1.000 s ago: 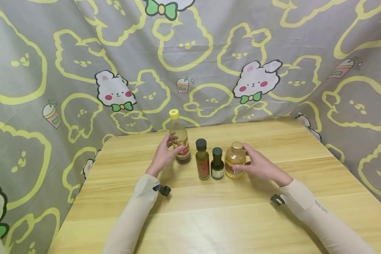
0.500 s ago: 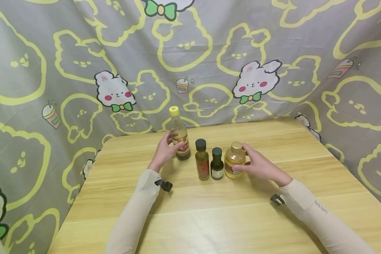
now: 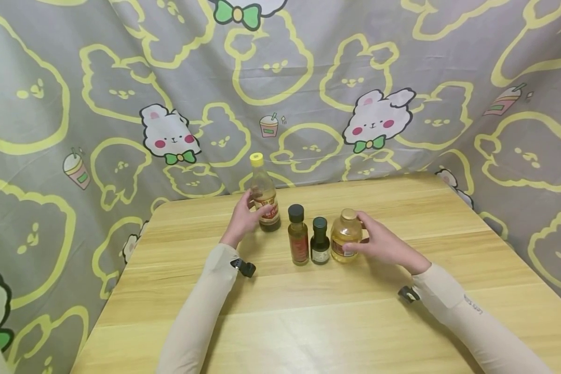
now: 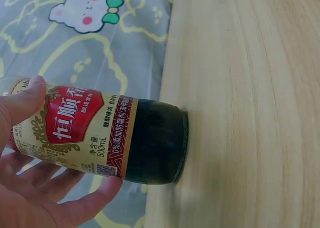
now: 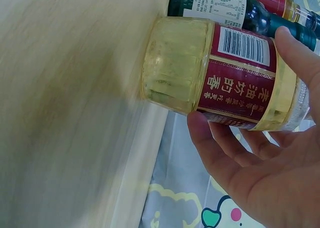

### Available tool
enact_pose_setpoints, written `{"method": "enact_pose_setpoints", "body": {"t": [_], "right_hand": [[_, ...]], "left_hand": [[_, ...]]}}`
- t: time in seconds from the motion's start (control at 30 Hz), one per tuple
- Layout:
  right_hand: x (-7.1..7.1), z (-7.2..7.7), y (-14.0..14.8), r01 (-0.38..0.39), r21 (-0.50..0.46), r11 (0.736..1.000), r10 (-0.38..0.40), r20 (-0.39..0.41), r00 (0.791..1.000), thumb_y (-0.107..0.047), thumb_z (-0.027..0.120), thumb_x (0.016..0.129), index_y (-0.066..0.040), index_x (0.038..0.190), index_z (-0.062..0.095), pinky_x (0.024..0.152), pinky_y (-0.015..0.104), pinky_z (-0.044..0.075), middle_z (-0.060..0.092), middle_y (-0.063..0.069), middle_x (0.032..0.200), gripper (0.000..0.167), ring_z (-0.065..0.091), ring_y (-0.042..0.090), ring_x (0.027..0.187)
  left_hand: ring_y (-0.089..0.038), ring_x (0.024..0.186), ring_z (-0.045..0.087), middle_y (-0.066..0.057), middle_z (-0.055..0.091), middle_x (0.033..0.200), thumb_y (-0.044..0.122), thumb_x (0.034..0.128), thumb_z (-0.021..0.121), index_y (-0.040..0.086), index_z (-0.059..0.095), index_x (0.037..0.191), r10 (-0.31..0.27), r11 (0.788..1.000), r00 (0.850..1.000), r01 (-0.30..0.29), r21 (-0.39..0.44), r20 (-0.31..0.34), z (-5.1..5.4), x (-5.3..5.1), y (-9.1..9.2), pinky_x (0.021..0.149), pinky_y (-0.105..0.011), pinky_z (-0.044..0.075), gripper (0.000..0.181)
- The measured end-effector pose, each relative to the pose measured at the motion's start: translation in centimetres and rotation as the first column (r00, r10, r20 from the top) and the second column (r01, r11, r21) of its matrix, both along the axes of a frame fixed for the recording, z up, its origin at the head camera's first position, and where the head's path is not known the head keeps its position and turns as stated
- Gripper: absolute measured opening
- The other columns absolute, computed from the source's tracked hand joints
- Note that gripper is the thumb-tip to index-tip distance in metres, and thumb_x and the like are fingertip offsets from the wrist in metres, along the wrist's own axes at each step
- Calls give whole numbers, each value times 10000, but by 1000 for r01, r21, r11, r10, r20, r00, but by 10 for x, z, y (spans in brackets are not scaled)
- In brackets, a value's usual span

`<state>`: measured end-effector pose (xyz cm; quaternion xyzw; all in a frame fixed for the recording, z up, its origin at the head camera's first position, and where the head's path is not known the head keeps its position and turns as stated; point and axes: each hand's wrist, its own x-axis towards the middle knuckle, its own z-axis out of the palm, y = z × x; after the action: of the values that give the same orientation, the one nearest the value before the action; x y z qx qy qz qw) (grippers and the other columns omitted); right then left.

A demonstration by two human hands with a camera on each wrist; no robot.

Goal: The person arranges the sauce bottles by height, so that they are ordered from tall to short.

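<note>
My left hand (image 3: 245, 221) grips a tall vinegar bottle (image 3: 269, 217) with a yellow cap and a red and cream label. In the left wrist view, the vinegar bottle (image 4: 75, 123) has dark liquid in its lower part, and its base is at the tabletop. On the right, my right hand (image 3: 385, 241) holds a squat bottle of golden oil (image 3: 347, 228), thumb on one side and fingers on the other. The right wrist view shows the oil bottle's (image 5: 240, 77) dark red label and barcode, with its base at the wood. Both bottles are upright.
Between the held bottles stand a black-capped bottle (image 3: 298, 244) with a red label and a small dark green bottle (image 3: 320, 249), close together. The wooden table (image 3: 299, 322) ends at a patterned grey curtain (image 3: 304, 78) behind and at the sides.
My left hand has carried the vinegar bottle slightly backward, away from me, toward the curtain. The right hand, the oil bottle and the two middle bottles have stayed in place.
</note>
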<state>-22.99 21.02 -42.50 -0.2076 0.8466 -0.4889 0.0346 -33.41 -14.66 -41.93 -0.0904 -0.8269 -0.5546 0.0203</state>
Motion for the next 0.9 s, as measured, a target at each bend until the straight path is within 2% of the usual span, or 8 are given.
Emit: {"method": "enact_pose_setpoints", "body": {"t": [0.17,0.3,0.47,0.53,0.7,0.83,0.9], "right_hand": [[-1,0,0,5,3,1000,-5,2,1000,-239,826,809,-79,1431,371,859,391,548,544,154,1294,787,486,367,1239],[0,0,-2,14,22,1000,-14,4,1000,-190,818,818,-63,1437,361,860,392,548,541,172,1296,780,482,383,1240],[14,22,-9,6,15,1000,-6,13,1000,-97,795,833,5,1400,377,860,410,548,546,212,1265,712,482,423,1223],[13,20,-8,2,10,1000,-2,13,1000,-123,801,833,-6,1409,372,859,406,548,541,203,1277,728,480,415,1228],[-2,-3,1,6,3,1000,-6,7,1000,-213,823,814,-70,1448,350,855,394,550,529,166,1312,804,476,379,1246],[1,1,-2,14,15,1000,-14,2,1000,-177,815,821,-55,1432,361,861,403,547,537,172,1297,770,480,383,1242],[6,8,-5,7,12,1000,-7,0,1000,-143,804,831,-23,1423,361,868,420,543,535,193,1291,748,475,407,1240]], "left_hand": [[-299,1341,407,-21,477,1426,309,869,765,234,377,1488,0,1000,1000,0,3,-9,0,-3,0,1048,-478,390,734],[-306,1344,405,-31,486,1420,325,864,769,235,399,1468,7,1000,1000,-7,1,-8,-1,-6,0,1052,-488,384,714],[-322,1355,394,-44,483,1432,351,857,773,237,446,1423,15,1000,1000,-15,-5,-6,-1,-13,1,1058,-506,372,663],[-328,1356,392,-46,470,1451,348,858,774,240,439,1432,18,1000,1000,-18,0,-7,-2,-15,1,1059,-509,371,673],[-326,1355,395,-37,452,1473,323,860,778,247,410,1467,23,999,1000,-23,22,-5,-3,-19,3,1058,-500,374,714],[-322,1359,391,-30,446,1480,339,857,777,257,402,1476,28,999,1000,-28,22,-1,-2,-21,3,1058,-500,375,728],[-323,1357,393,-31,446,1481,341,853,779,258,404,1476,33,999,999,-33,21,-1,-2,-22,3,1058,-502,374,731]]}}
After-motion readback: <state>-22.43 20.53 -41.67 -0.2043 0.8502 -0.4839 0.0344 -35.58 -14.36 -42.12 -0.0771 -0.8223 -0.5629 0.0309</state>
